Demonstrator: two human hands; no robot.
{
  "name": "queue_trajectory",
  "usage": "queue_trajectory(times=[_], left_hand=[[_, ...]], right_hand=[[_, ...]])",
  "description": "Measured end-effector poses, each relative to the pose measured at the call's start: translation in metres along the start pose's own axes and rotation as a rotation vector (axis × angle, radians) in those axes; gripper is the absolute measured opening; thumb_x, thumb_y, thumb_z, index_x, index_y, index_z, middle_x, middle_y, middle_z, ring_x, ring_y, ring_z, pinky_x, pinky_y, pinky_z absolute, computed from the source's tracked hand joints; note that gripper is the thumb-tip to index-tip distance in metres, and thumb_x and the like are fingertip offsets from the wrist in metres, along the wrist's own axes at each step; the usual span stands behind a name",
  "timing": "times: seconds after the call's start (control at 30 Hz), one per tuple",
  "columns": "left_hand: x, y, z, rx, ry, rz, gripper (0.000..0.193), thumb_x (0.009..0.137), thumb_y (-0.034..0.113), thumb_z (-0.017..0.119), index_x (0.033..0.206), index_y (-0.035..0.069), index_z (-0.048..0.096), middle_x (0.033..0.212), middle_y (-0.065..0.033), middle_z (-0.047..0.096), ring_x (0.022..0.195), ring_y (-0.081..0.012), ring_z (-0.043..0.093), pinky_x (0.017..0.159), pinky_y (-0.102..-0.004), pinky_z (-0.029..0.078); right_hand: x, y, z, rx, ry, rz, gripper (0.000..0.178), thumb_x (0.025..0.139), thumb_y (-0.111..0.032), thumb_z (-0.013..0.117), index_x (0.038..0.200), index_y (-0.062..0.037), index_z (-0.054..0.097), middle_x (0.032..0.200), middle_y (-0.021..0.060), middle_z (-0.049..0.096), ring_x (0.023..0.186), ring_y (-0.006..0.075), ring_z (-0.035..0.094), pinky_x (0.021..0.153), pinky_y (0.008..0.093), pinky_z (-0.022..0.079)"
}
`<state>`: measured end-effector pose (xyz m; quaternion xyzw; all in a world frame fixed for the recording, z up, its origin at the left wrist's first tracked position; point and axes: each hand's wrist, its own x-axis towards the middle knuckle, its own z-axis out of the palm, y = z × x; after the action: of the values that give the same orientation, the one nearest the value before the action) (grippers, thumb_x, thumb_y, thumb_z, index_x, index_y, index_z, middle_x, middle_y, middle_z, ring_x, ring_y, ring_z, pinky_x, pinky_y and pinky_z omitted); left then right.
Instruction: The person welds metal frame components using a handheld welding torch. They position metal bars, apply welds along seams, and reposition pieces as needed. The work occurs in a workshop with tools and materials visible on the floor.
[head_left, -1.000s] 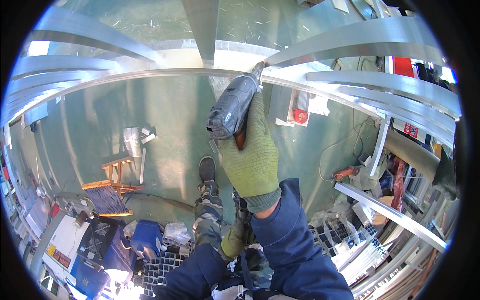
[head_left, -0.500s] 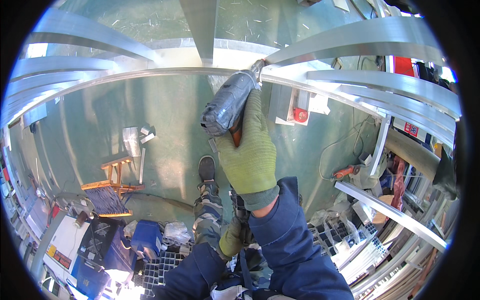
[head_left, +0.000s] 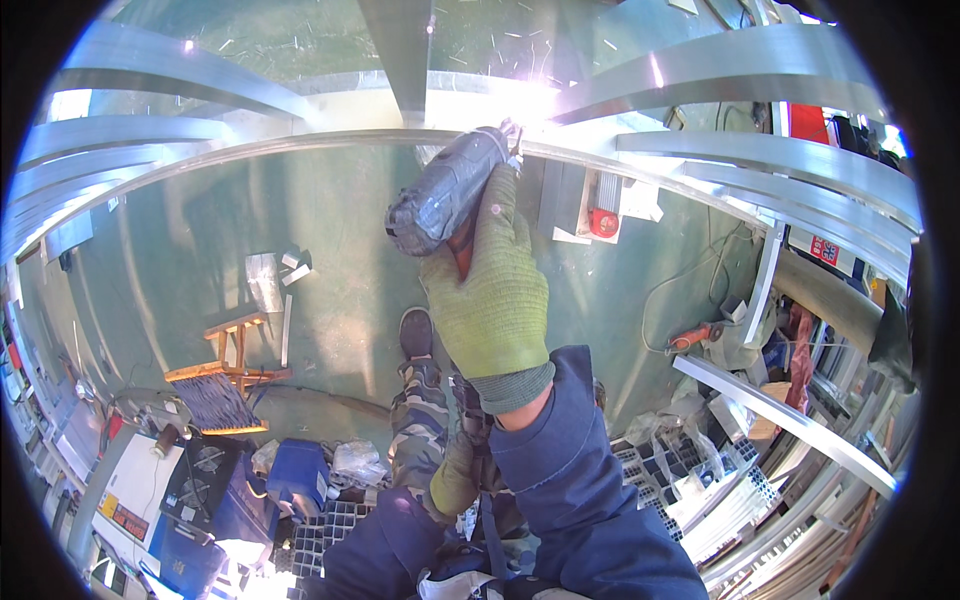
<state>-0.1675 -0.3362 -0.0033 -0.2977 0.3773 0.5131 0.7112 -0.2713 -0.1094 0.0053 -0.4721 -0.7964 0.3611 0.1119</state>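
My right hand (head_left: 490,310), in a green knit glove, is closed around the handle of a welding gun (head_left: 440,200) wrapped in black tape. The gun's tip meets an aluminium frame at the foot of an upright bar (head_left: 700,75), where a white-violet glare (head_left: 525,105) shines and sparks fly. Low between my legs, my left hand (head_left: 455,482), gloved the same, is closed beside a dark cable (head_left: 472,410) that runs down from the gun; its fingertips are partly hidden, and it appears to grip the cable.
Curved by the lens, the frame's long rail (head_left: 250,155) crosses ahead of me. A wooden stool (head_left: 225,380) lies tipped at left, near metal offcuts (head_left: 263,283). At right are an orange angle grinder (head_left: 695,337), its cord and stacked profiles (head_left: 780,530). A blue container (head_left: 298,475) stands lower left.
A bright glare and flying sparks have appeared at the gun's tip. The gun and my right hand have shifted slightly left and away from me. My left hand stays low.
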Motion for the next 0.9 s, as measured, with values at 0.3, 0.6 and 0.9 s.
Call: queue_trajectory(times=[0.3,0.6,0.9], left_hand=[[-0.01,0.005,0.005,0.059,-0.056,0.091,0.089,0.095,0.087,0.039,0.151,0.019,0.051,0.104,0.0,0.07,0.075,-0.0115,0.061,0.062,-0.0281,0.045],[-0.008,-0.005,-0.001,0.072,-0.089,0.139,0.091,0.097,0.085,0.04,0.161,0.021,0.04,0.106,0.003,0.067,0.073,-0.0095,0.055,0.062,-0.0279,0.041],[-0.011,-0.009,0.004,0.109,-0.029,0.153,0.097,0.095,0.087,0.042,0.164,0.018,0.037,0.076,0.003,0.055,0.06,-0.0094,0.046,0.057,-0.0273,0.035]], right_hand=[[-0.002,-0.002,0.001,0.055,-0.026,0.063,0.09,0.087,-0.011,0.075,0.163,0.0059,0.029,0.118,0.0214,0.064,0.099,0.0331,0.072,0.085,0.04,0.06],[-0.005,0.0,-0.001,-0.003,-0.013,-0.006,0.089,0.088,-0.018,0.076,0.161,0.0066,0.031,0.131,0.0314,0.061,0.098,0.0446,0.073,0.078,0.0474,0.063],[-0.01,0.002,-0.005,0.001,-0.025,0.012,0.092,0.087,-0.018,0.077,0.161,0.0063,0.028,0.133,0.0313,0.06,0.1,0.0447,0.073,0.079,0.0476,0.063]])
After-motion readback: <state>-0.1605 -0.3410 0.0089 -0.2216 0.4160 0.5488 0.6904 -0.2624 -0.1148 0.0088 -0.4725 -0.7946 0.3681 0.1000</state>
